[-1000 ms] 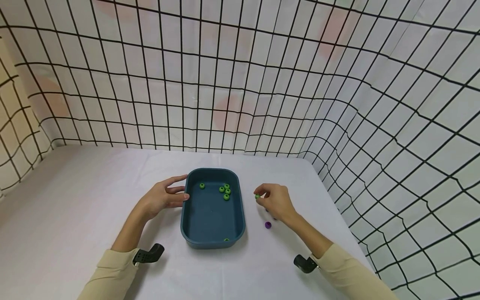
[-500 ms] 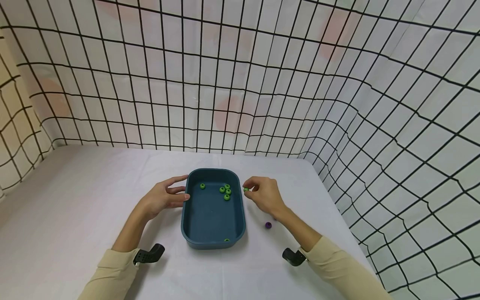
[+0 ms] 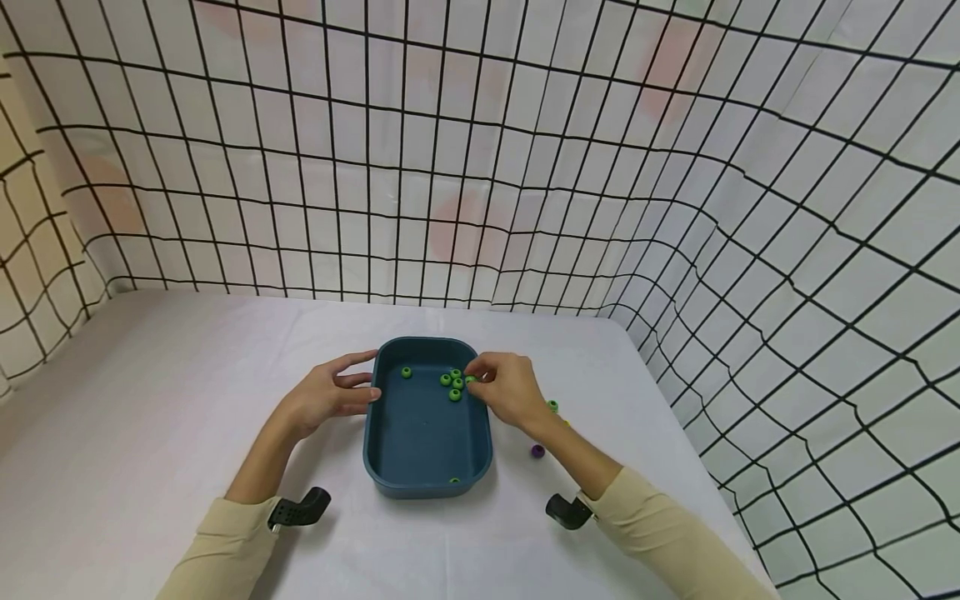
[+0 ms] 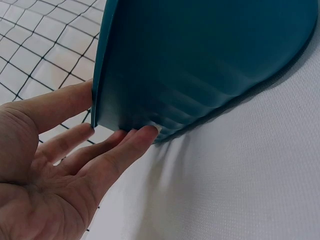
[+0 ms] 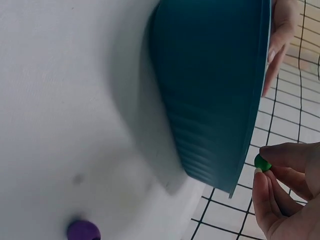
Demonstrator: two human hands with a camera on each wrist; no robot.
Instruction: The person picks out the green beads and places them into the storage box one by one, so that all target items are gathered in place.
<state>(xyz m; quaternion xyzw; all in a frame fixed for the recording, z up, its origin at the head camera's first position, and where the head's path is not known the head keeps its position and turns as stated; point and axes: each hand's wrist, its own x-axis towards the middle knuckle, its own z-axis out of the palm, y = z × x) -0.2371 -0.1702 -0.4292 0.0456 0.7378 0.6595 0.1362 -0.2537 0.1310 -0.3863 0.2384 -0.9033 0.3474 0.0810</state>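
Observation:
A blue plastic tub stands on the white cloth, several green beads lying inside it. My left hand holds the tub's left side. Its thumb laps over the rim, and the left wrist view shows its fingers against the outer wall. Over the far right rim, my right hand pinches a green bead between thumb and fingertips. Right of the tub, a purple bead and another green bead rest on the cloth. A bit of yellow shows beside the right wrist.
A black grid net before white sheeting closes off the back and right side of the table. White cloth spreads around the tub. Each sleeve carries a black wrist camera.
My right hand has moved left with the green bead, from the cloth to above the tub's right rim. A green bead and something yellow came into view behind it. The left hand stays put.

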